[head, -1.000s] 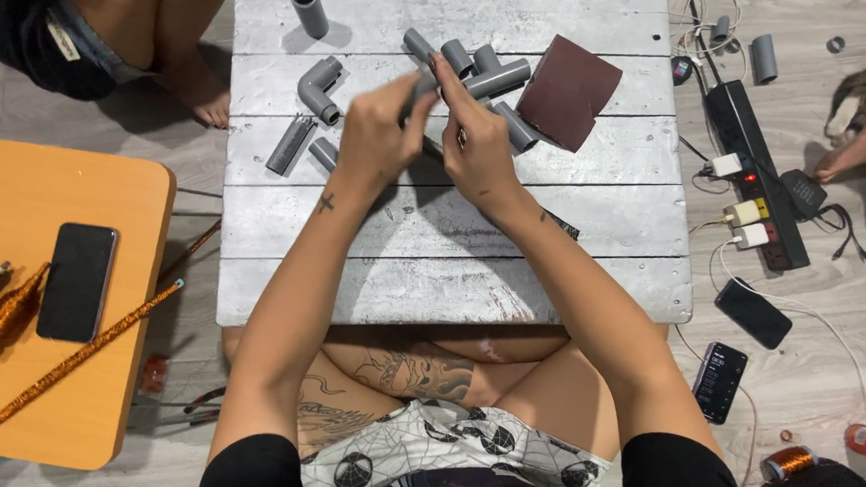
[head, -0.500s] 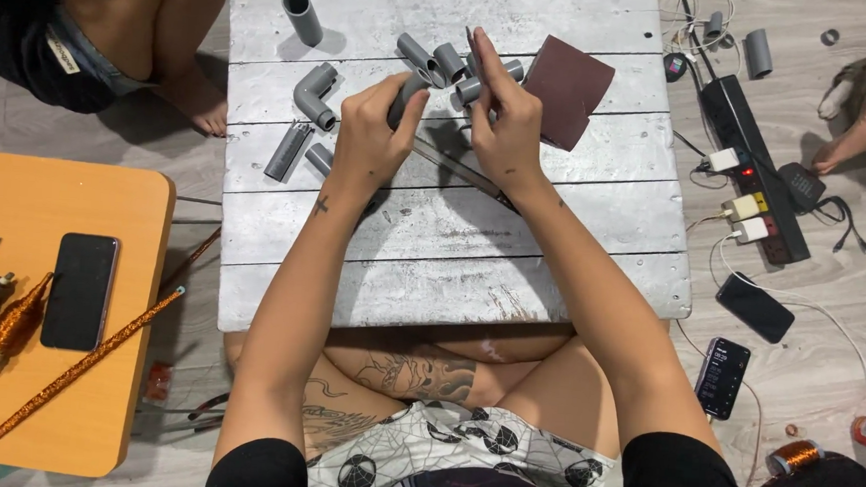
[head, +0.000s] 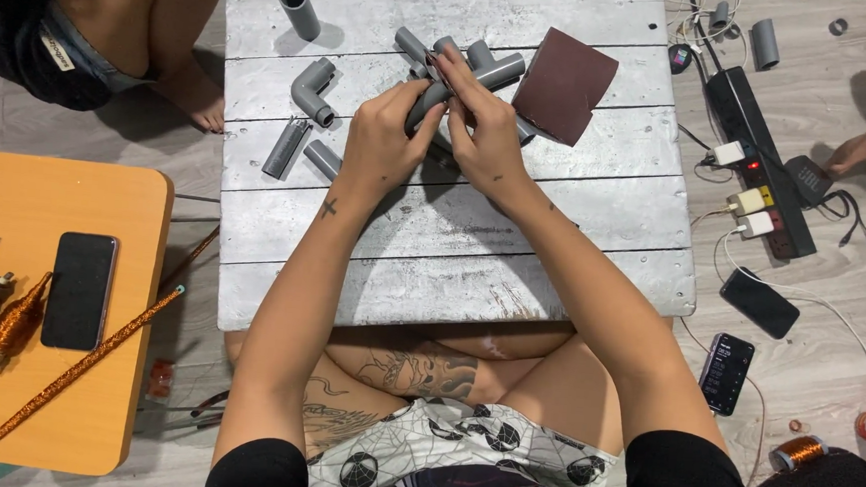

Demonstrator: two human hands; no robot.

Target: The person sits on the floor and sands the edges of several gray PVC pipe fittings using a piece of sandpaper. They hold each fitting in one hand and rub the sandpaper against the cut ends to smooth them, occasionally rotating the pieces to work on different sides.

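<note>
Now, near to far, from the crossed legs outward:
Left hand [head: 384,140]: fingers curled shut round the lower end of a grey pipe piece [head: 430,101], thumb pressed on top.
Right hand [head: 485,136]: fingertips pinched tight at the upper end of the same piece, just at 1 o'clock of the left hand; can't tell whether a second part sits under them.
Grey pipe piece: held tilted just above the grey plank table [head: 453,245], over the cluster of fittings.
Progress, as a judgement: mid-job; one piece in hand, most parts loose and apart, nothing clearly joined into a run yet.
At 9 o'clock of the hands: elbow fitting [head: 312,88] and two short tubes [head: 287,148], lying untouched.
At 2 o'clock: brown sandpaper sheet [head: 563,86], flat, touching the cluster's edge.
At 11 o'clock, far edge: lone short pipe [head: 299,9].
Far right: power strip [head: 758,163] on the floor.
Far left: orange table [head: 45,370] with a phone.
</note>
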